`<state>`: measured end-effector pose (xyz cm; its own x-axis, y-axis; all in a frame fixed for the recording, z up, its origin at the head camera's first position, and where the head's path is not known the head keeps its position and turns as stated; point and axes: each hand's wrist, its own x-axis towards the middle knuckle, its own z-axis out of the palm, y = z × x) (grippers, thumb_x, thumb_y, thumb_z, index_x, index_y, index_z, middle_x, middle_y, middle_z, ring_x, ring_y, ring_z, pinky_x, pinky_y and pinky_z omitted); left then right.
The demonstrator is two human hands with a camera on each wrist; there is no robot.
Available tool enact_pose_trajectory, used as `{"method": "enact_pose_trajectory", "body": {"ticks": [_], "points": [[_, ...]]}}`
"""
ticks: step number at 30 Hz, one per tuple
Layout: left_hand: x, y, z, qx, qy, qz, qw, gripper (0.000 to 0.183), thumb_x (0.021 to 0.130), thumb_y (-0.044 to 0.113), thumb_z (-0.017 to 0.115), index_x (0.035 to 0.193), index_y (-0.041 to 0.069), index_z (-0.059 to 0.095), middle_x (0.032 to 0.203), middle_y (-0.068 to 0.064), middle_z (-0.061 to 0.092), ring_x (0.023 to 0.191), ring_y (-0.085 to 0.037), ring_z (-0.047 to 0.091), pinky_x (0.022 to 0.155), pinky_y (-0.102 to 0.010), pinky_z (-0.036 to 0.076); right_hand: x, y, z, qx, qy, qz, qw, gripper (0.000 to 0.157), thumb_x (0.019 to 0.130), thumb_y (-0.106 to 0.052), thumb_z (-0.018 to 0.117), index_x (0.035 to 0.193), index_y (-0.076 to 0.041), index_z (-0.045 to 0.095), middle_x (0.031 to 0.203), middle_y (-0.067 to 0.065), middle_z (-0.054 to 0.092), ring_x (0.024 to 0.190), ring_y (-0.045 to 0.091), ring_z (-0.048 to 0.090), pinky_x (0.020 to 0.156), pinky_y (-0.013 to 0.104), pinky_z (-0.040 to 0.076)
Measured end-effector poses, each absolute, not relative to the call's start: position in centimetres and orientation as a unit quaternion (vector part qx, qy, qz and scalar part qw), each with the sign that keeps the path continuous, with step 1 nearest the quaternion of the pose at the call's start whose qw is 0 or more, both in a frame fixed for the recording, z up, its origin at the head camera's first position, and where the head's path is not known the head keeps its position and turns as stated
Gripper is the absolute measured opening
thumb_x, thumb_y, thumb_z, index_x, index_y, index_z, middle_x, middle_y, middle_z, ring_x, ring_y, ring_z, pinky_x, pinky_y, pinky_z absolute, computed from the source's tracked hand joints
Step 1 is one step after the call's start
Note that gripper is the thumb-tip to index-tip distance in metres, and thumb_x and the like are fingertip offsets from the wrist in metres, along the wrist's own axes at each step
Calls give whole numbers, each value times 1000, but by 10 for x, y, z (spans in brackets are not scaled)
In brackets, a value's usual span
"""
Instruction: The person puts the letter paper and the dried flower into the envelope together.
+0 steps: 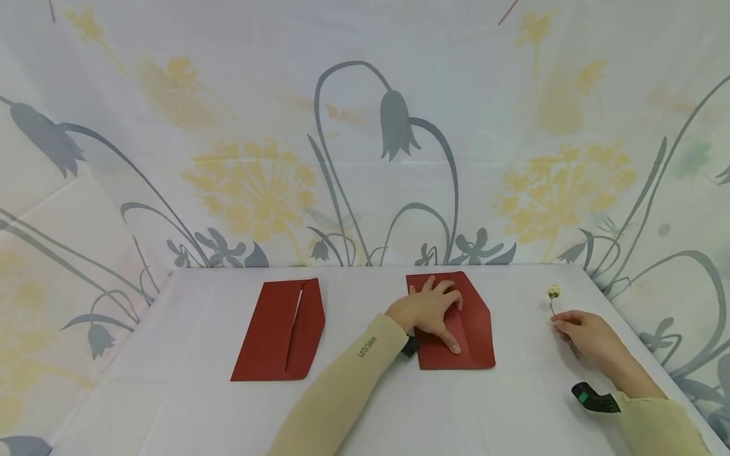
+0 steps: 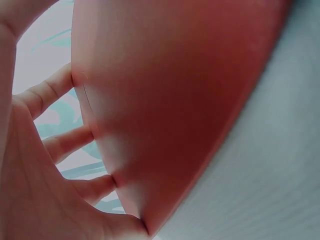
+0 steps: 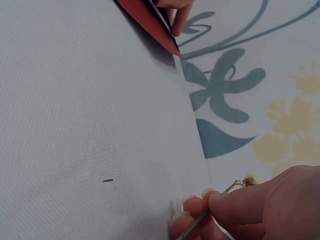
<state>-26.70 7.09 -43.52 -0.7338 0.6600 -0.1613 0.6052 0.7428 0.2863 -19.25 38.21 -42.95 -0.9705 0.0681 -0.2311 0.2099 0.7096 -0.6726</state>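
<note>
My left hand (image 1: 429,311) lies with spread fingers across a red paper envelope (image 1: 479,323) right of the middle. In the left wrist view its fingertips press on the red paper (image 2: 165,95). The flap side of this envelope faces right. Farther right, my right hand (image 1: 587,339) pinches the thin stem of a small dried flower (image 1: 554,292) between thumb and fingers. Its pale yellow head points up and away from the hand. The right wrist view shows the stem (image 3: 202,216) running down past the fingertips.
Another red envelope (image 1: 265,342) lies to the left, its pointed flap toward the right and a pale strip along the opening. White cloth (image 1: 365,405) covers the table. A floral-printed curtain (image 1: 353,158) stands behind. A tiny dark fragment (image 3: 108,180) lies on the cloth.
</note>
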Motion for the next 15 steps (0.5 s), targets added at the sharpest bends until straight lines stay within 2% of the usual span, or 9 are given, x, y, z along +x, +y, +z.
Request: {"method": "enact_pose_trajectory", "body": {"ticks": [5,10,15], "points": [[-267,71,-435,341,926,105,125,72,53,71,74,108,35,44,150,9,20,140,-32,12,101,-64,24,-190,382,-428,74,898,-424,94,40,98,-19,46,122,13,46,94,2,66,75,5,58,62,23,48],[-266,71,-435,341,926,106,122,72,53,71,74,107,35,43,149,8,22,139,-33,14,101,-64,25,-188,376,-424,65,883,-456,86,50,96,-26,52,128,12,42,101,6,65,79,4,60,68,23,52],[-266,71,-436,340,927,105,119,71,54,71,74,107,35,43,149,9,22,140,-32,14,101,-64,24,-189,367,-419,42,866,-493,73,54,95,-27,54,130,12,40,106,10,63,83,6,60,71,25,54]]}}
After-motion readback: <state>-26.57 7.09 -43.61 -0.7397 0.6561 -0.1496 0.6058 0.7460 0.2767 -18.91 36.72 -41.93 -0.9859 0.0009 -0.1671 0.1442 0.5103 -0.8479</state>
